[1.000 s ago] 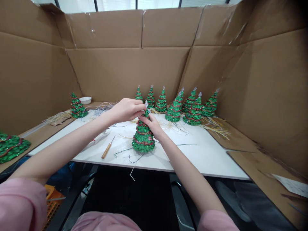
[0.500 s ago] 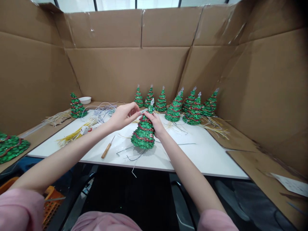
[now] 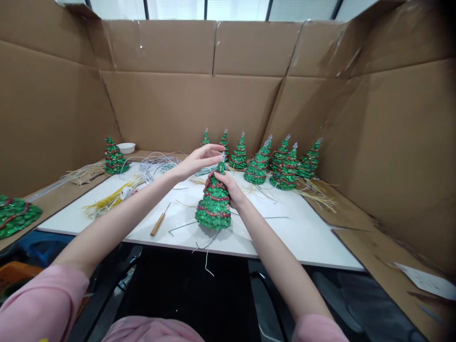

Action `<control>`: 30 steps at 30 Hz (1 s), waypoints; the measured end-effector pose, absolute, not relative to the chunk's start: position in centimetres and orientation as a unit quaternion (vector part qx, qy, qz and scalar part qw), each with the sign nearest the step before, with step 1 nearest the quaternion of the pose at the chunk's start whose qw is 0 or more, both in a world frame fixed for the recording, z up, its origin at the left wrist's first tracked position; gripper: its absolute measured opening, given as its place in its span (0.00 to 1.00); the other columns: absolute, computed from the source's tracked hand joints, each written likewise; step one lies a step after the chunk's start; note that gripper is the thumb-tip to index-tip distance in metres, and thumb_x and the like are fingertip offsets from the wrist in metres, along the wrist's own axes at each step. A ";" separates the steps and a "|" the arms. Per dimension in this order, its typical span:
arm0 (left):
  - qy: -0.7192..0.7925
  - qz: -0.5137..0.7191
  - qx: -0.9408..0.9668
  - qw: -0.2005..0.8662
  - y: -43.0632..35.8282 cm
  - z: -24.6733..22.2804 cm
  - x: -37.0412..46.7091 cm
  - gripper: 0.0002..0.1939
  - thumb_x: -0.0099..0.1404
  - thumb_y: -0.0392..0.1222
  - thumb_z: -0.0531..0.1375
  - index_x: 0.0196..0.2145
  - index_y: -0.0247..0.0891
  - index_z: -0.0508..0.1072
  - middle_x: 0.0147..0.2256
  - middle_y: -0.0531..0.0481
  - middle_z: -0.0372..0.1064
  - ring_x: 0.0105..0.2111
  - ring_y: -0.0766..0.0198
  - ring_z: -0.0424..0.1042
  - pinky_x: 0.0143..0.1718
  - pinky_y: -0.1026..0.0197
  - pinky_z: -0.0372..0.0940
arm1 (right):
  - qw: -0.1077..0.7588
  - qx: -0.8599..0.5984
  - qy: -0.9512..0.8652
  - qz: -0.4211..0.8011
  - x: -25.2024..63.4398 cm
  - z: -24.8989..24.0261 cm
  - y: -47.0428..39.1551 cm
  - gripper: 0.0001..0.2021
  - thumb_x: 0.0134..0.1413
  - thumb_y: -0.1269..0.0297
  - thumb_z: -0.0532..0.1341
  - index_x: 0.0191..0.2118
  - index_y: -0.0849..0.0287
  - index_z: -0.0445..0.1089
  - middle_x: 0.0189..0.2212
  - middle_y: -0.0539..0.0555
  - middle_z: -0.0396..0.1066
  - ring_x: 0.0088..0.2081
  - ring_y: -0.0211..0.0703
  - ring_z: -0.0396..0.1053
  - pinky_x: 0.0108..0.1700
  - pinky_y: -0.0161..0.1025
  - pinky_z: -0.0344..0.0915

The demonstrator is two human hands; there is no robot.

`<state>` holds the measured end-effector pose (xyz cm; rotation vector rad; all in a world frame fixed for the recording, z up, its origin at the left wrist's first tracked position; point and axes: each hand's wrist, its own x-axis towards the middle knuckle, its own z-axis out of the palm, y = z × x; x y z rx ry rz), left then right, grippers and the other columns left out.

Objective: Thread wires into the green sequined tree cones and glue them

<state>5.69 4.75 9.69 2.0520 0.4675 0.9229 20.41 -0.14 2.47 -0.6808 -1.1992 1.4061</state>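
Note:
A green beaded Christmas tree (image 3: 214, 209) with red garlands and a clear tip stands near the table's front edge, with thin dark and white wires sticking out around its base. My right hand (image 3: 230, 186) wraps around its upper part from the right. Beside the tip, my left hand (image 3: 204, 158) has its fingers stretched out toward the right; whether they touch the tip I cannot tell. To the left lies an awl with a wooden handle (image 3: 157, 224).
Several similar trees (image 3: 256, 166) stand at the back right. Another tree (image 3: 114, 157) and a white bowl (image 3: 126, 147) are at the back left. Yellow wire bundles (image 3: 112, 199) and tangled pale wires (image 3: 155, 165) lie on the white table (image 3: 292, 237). Cardboard walls (image 3: 178, 104) surround it.
My left hand has moved up and right toward the tree's tip, its pinched fingers now extended. My right hand stays on the tree, which now stands more upright.

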 end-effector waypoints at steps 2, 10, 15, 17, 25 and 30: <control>0.154 0.375 0.830 0.383 4.5 9.7 5.7 0.24 0.63 0.49 0.62 0.55 0.42 0.64 0.52 0.42 0.67 0.54 0.54 0.66 0.54 0.50 0.63 | 0.549 -0.282 -0.516 0.594 20.4 2.4 -0.1 0.15 0.45 0.49 0.67 0.32 0.56 0.70 0.27 0.50 0.73 0.28 0.42 0.72 0.34 0.42 0.70; 0.100 0.345 0.918 0.166 4.7 10.2 4.6 0.06 0.64 0.44 0.62 0.38 0.40 0.76 0.55 0.41 0.61 0.60 0.52 0.60 0.62 0.44 0.54 | 0.524 -0.272 -0.539 0.601 20.6 2.5 -0.1 0.16 0.44 0.49 0.68 0.31 0.57 0.69 0.25 0.50 0.74 0.28 0.44 0.72 0.33 0.41 0.70; 0.095 0.334 0.903 0.254 5.0 10.2 4.6 0.03 0.61 0.41 0.65 0.32 0.40 0.77 0.48 0.44 0.67 0.55 0.54 0.65 0.60 0.46 0.57 | 0.497 -0.265 -0.555 0.612 20.7 2.5 -0.3 0.16 0.46 0.49 0.67 0.32 0.57 0.69 0.26 0.51 0.74 0.29 0.45 0.73 0.34 0.42 0.70; 0.096 0.329 0.897 0.280 5.1 10.2 4.7 0.04 0.60 0.41 0.65 0.30 0.40 0.77 0.46 0.43 0.69 0.53 0.54 0.67 0.58 0.47 0.60 | 0.489 -0.262 -0.558 0.618 20.7 2.5 -0.4 0.16 0.47 0.49 0.66 0.33 0.57 0.69 0.27 0.51 0.75 0.29 0.45 0.73 0.34 0.42 0.71; 0.086 0.310 0.868 0.378 5.3 9.4 5.4 0.05 0.60 0.40 0.62 0.29 0.36 0.71 0.41 0.43 0.73 0.44 0.59 0.74 0.46 0.52 0.70 | 0.466 -0.252 -0.567 0.631 21.0 2.2 -0.2 0.18 0.45 0.48 0.66 0.35 0.57 0.69 0.27 0.51 0.74 0.30 0.45 0.74 0.37 0.45 0.72; 0.089 0.328 0.855 0.391 5.5 9.1 5.6 0.07 0.58 0.43 0.64 0.27 0.38 0.72 0.34 0.47 0.70 0.35 0.63 0.71 0.37 0.58 0.69 | 0.469 -0.280 -0.585 0.600 21.2 2.4 -0.1 0.21 0.42 0.46 0.67 0.36 0.58 0.71 0.29 0.53 0.76 0.34 0.47 0.75 0.45 0.47 0.71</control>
